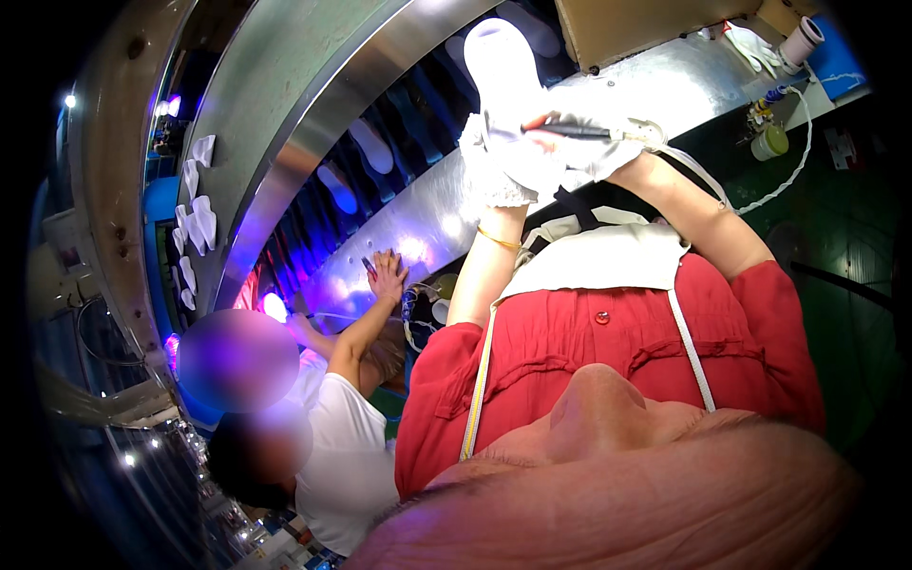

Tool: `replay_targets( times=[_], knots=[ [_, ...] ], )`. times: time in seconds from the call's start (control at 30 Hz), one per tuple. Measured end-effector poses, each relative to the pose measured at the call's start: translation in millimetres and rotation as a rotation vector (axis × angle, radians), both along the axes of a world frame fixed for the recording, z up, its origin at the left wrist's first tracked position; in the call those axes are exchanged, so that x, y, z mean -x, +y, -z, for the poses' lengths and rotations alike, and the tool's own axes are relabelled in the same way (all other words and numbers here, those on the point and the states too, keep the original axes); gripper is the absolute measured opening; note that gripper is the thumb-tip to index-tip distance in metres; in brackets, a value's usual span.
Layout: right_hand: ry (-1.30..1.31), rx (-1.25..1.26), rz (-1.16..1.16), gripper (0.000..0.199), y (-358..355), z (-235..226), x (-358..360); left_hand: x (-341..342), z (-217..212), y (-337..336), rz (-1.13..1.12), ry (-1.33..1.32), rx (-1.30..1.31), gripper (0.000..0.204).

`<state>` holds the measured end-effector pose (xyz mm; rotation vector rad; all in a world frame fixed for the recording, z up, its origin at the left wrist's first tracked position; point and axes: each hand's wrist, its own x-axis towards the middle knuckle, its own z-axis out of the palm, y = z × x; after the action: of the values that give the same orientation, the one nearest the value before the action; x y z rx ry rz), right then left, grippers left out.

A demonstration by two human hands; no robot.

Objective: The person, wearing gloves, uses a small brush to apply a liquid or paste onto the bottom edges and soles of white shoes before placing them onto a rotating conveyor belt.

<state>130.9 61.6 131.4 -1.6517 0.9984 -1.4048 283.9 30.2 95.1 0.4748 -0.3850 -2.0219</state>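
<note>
My left hand (502, 166), in a white glove with a frilly cuff and a gold bracelet below it, grips a tall white moulded piece (508, 57) and holds it up over the shiny metal bench (674, 81). My right hand (613, 152), also in a white glove, holds a dark pen-shaped tool (573, 130) across the lower part of the white piece. The tool's tip touches or nearly touches it. A white cord (807, 123) runs from the tool off to the right. I wear a red shirt and a pale apron.
A co-worker in a white shirt (342, 446) stands at my left with one hand (388, 275) on the metal bench. Pale sole-shaped pieces (369, 144) lie on the dark belt behind it. A cardboard box (646, 24), a white roll (800, 43) and a small greenish jar (769, 142) stand at right.
</note>
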Motion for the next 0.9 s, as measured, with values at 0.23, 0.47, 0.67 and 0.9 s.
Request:
replay_targets(
  times=[0.23,0.47,0.67,0.9],
  knots=[
    [0.105,-0.250,0.004,0.019,-26.8,-20.3,36.0,-0.9,-19.4,6.7,0.104,0.224,-0.007,0.051],
    [0.179,-0.048,0.282,0.017,-59.0,-16.6,59.8,3.8,-40.7,27.1,0.058,0.078,-0.070,0.051],
    [0.256,0.027,-0.110,0.010,-6.0,-19.1,31.8,-21.3,-24.7,16.3,-0.022,0.054,0.048,0.050],
    [0.237,0.426,0.113,0.012,-37.5,-36.8,56.0,-11.0,-25.3,15.2,0.009,-0.043,0.107,0.046]
  ],
)
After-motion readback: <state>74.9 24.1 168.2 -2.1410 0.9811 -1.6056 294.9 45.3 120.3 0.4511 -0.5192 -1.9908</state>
